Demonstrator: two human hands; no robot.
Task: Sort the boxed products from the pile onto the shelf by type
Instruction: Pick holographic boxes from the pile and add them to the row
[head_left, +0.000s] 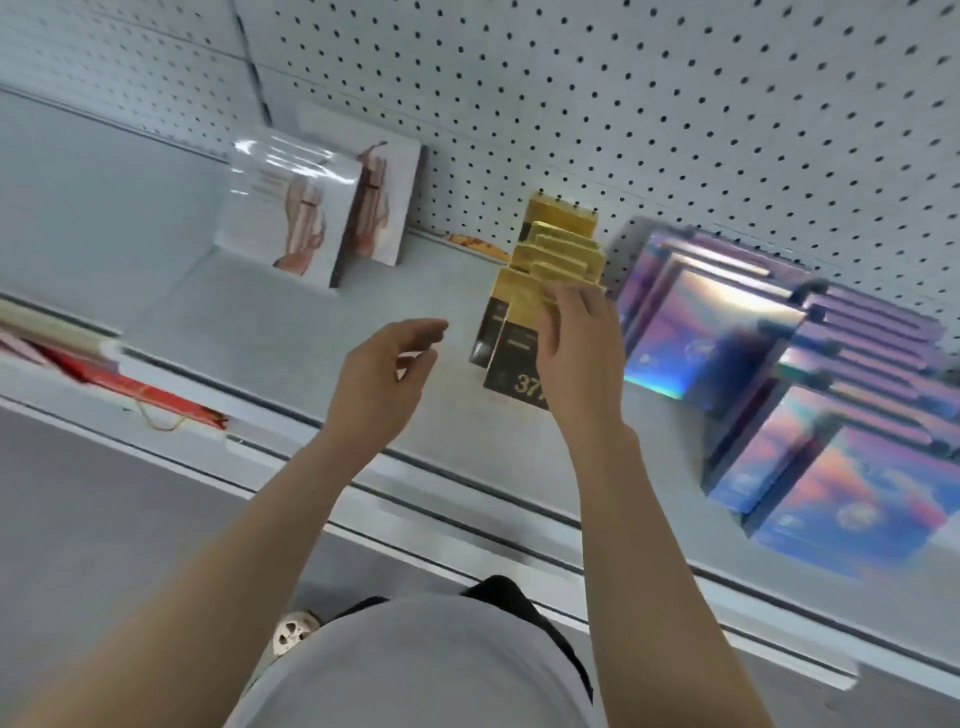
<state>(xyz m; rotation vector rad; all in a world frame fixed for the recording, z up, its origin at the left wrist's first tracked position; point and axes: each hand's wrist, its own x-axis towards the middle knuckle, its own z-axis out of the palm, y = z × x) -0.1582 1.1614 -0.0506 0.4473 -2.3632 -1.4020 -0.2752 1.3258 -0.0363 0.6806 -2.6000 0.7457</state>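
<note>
A row of gold and black boxes (545, 260) stands on the grey shelf (291, 322), running from the pegboard toward the front. My right hand (576, 343) grips the top of the frontmost gold and black box (511, 358), fingers curled over its gold upper edge. My left hand (387, 374) hovers left of that box with loosely curled fingers, holding nothing. Two white boxes printed with hands (306, 218) stand at the back left. Several iridescent purple boxes (779, 364) stand in rows at the right.
A white pegboard (623, 104) backs the shelf. A small orange item (475, 244) lies by the pegboard behind the gold row. On the lower shelf at left lie red and pale flat packages (130, 389). The shelf's front rail (467, 478) runs diagonally below my hands.
</note>
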